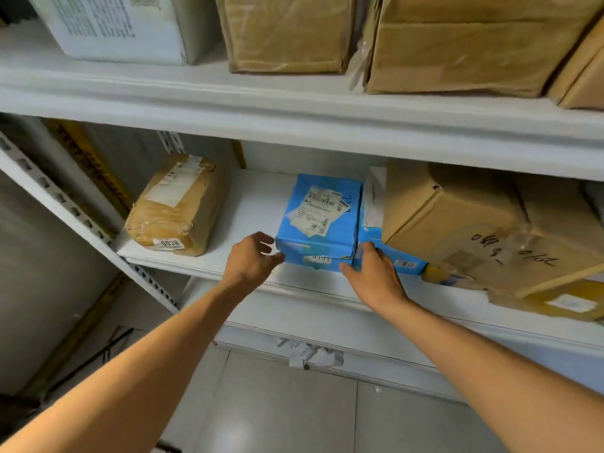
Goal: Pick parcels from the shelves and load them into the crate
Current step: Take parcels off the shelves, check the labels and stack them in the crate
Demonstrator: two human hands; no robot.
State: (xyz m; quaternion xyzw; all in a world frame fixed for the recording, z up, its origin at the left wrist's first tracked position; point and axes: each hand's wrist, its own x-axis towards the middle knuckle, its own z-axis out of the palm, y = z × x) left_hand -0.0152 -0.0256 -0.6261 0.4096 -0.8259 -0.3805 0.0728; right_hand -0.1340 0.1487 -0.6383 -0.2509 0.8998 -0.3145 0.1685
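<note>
Over the tiled floor (277,407), two bare arms reach to the near edge of the middle shelf (209,256). The left hand (251,261) is released, fingers spread loosely, thumb tip touching the near left corner of the blue parcel (318,220). The right hand (376,277) brackets the parcel's near right corner, thumb against the front face and fingers up the right side; I cannot tell whether it truly grips. The blue parcel lies flat at the shelf's middle, paper labels on top. Just right of it lies a second blue parcel (397,261), partly under a cardboard box (457,217). Well to the left sits a brown taped parcel (178,207) tagged 0038. Farther up, the upper shelf (294,106) carries more cardboard boxes.
</note>
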